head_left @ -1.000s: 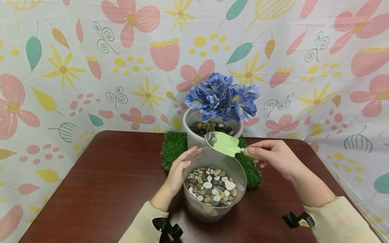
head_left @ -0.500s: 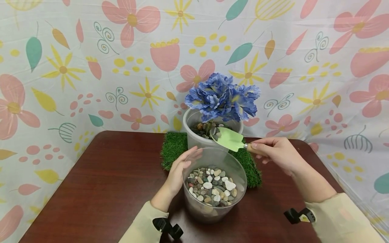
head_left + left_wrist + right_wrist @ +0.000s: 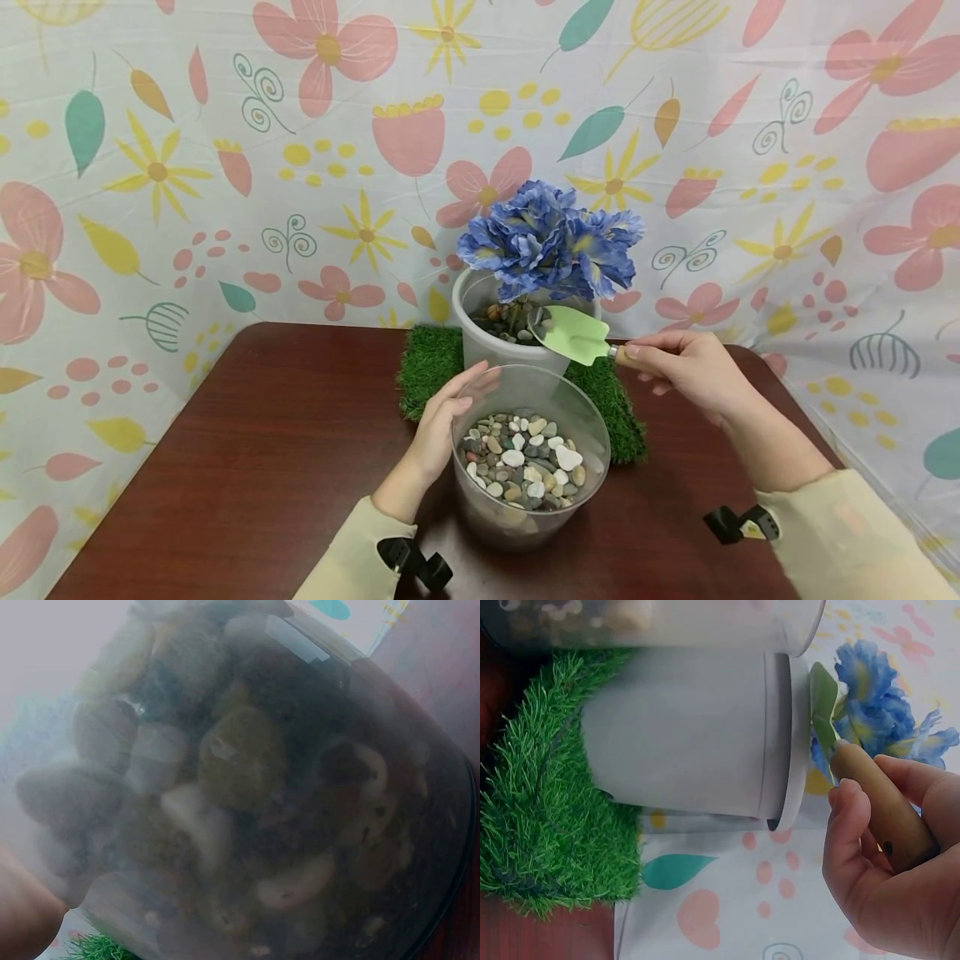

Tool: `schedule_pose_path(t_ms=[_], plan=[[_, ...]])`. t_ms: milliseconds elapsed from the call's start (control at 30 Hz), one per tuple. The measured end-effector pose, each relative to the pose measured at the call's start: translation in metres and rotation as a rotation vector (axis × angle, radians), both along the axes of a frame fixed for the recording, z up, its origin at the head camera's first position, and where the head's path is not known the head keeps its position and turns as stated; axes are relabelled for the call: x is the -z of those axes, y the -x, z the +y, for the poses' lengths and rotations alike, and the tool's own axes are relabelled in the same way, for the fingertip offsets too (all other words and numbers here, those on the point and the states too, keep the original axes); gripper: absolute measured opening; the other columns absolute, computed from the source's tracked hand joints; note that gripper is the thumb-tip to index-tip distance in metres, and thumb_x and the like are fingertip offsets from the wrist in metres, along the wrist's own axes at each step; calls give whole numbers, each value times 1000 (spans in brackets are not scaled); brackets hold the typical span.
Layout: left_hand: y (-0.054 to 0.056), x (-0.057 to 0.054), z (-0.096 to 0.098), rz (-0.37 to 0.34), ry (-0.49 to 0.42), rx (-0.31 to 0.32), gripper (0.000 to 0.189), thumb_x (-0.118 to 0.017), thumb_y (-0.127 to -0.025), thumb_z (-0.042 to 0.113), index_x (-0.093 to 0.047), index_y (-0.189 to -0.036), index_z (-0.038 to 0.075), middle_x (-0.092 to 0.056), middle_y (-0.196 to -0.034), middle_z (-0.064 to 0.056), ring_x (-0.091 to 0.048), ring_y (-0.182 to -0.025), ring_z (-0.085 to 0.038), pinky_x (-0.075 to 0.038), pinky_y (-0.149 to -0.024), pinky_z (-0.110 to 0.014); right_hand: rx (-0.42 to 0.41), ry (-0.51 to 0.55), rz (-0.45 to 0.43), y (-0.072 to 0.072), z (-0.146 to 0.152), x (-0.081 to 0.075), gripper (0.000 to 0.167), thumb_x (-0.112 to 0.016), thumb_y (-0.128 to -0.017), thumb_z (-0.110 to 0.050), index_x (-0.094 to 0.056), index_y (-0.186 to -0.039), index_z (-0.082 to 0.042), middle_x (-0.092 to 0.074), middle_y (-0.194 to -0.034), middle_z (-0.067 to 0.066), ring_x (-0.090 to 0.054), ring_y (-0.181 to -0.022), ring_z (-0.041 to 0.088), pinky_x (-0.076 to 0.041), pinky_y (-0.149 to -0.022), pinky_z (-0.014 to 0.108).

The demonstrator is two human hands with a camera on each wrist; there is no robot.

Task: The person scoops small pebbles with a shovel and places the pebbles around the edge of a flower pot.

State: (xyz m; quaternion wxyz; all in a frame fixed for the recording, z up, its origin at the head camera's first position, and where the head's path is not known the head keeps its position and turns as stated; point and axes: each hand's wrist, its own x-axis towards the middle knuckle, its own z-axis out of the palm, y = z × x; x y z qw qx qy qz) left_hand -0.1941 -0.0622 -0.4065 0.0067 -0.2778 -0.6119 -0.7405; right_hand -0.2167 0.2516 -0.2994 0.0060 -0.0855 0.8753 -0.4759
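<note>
My right hand [image 3: 697, 375] grips the wooden handle of a small green trowel [image 3: 573, 333]. The trowel's blade reaches over the rim of a white flowerpot [image 3: 483, 343], its tip low among the pebbles under blue artificial flowers [image 3: 547, 237]. In the right wrist view, fingers and thumb wrap the handle [image 3: 885, 810]. My left hand [image 3: 431, 429] rests against the left side of a clear plastic bucket [image 3: 513, 529], its fingers fairly straight along the wall. Pebbles [image 3: 525, 458] in white, tan and grey cover the bucket's bottom. Through its hazy wall, the left wrist view shows pebbles [image 3: 244, 757] close up.
The pot stands on a green artificial grass mat [image 3: 431, 367] at the back of a dark red-brown table [image 3: 262, 450]. The bucket is in front of it, partly hiding the pot and the mat. Behind hangs a white cloth [image 3: 300, 167] with printed flowers.
My right hand has moved the trowel rightward and slightly up, over the pot's rim, and its blade has tipped. Pebbles seen on the blade earlier have mostly slid off. The left hand stays put.
</note>
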Motion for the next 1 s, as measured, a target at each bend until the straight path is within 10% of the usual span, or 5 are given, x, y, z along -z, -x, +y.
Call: schedule_pose_path(t_ms=[1000], plan=[[0, 0, 1, -3, -21, 12, 56, -26, -92, 10, -26, -144, -10, -38, -142, -32, -38, -131, -46, -22, -113, -58, 104, -181, 165, 3, 1, -8, 40, -64, -88, -38, -70, -107, -3, -64, -66, -8, -60, -57, 8, -55, -53, 28]])
